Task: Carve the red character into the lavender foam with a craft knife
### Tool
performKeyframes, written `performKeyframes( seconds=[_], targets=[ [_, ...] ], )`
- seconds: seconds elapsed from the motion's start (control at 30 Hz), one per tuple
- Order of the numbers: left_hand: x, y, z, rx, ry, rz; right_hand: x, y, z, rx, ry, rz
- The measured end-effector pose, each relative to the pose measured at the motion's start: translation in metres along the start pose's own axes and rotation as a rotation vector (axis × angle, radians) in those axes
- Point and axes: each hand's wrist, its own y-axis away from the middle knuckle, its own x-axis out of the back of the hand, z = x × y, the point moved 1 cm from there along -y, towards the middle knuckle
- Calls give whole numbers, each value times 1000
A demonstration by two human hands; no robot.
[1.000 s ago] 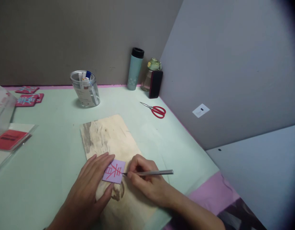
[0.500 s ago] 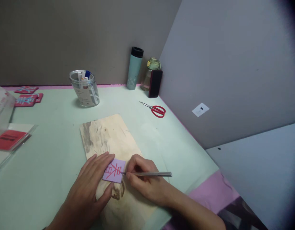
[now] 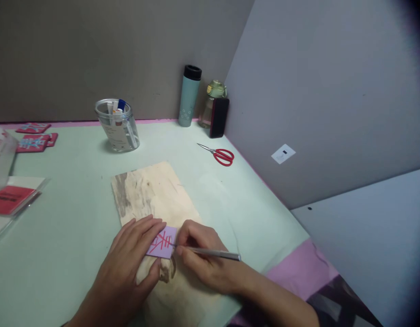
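Observation:
A small purple square (image 3: 162, 243) with a red cut pattern lies on a pale wooden board (image 3: 151, 195) near the table's front. My left hand (image 3: 128, 263) lies flat with spread fingers, pressing the square's left side down. My right hand (image 3: 203, 256) pinches a thin metal craft knife (image 3: 210, 252) like a pen. Its tip rests on the square's right edge.
A clear cup of pens (image 3: 118, 125) stands behind the board. Red scissors (image 3: 220, 155) lie to the right of it. A teal flask (image 3: 188, 95), a bottle (image 3: 213, 102) and a dark phone (image 3: 219, 117) stand in the corner. Red cards (image 3: 34, 141) and plastic sleeves (image 3: 12, 197) lie at left.
The knife's handle has dropped lower and its tip sits further in on the square. My left fingers now cover more of the pattern. The view has shifted slightly.

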Motion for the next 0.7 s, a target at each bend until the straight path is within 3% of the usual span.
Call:
performKeyframes(
  seconds=[0.47, 0.7],
  targets=[
    [-2, -1, -1, 0, -30, 7, -11, 2, 6, 325, 281, 77],
    [-2, 1, -1, -2, -34, 12, -11, 2, 8, 358, 290, 97]
  ],
)
